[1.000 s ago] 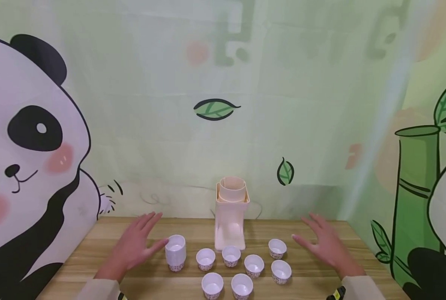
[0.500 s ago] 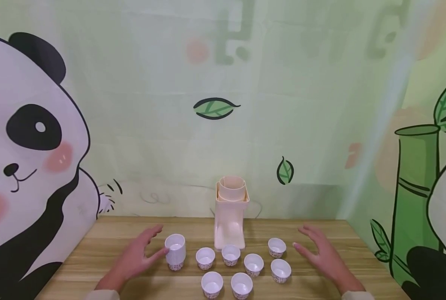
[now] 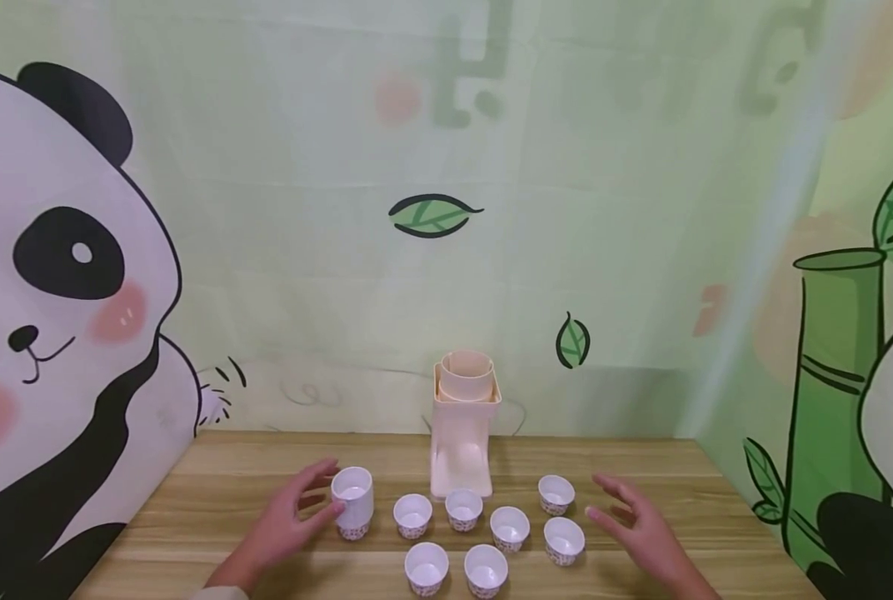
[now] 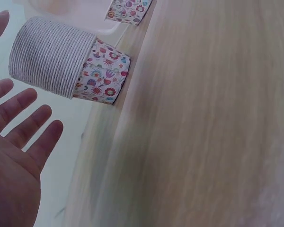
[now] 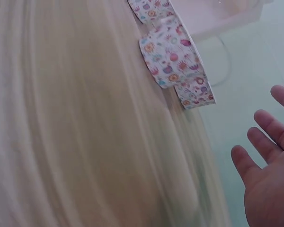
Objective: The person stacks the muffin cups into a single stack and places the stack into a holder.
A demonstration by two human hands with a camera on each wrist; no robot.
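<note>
A stack of nested paper cups [image 3: 352, 502], white inside with a flowered print, stands upright at the left of the group. My left hand [image 3: 291, 518] is beside it, thumb and fingers spread around its left side; in the left wrist view the fingers [image 4: 45, 135] are relaxed and apart from the stacked rims. My right hand [image 3: 636, 525] hovers with loosely bent fingers and nothing in them, just right of a single paper cup [image 3: 563, 542] and another paper cup [image 3: 556, 495]. The right wrist view shows a flowered cup [image 5: 173, 52] ahead of the fingertips.
Several more single cups stand upright between the hands, among them one at the front [image 3: 426, 570]. Behind them is a pale pink plastic stand [image 3: 461, 458] with a round sleeve [image 3: 466, 379] in its top. A printed cloth wall [image 3: 304, 275] closes off the wooden table's back edge.
Both hands have come down lower over the table. The left has moved right, closer to the stack of cups; the right has lowered beside the right-hand cups. The cups stay in place.
</note>
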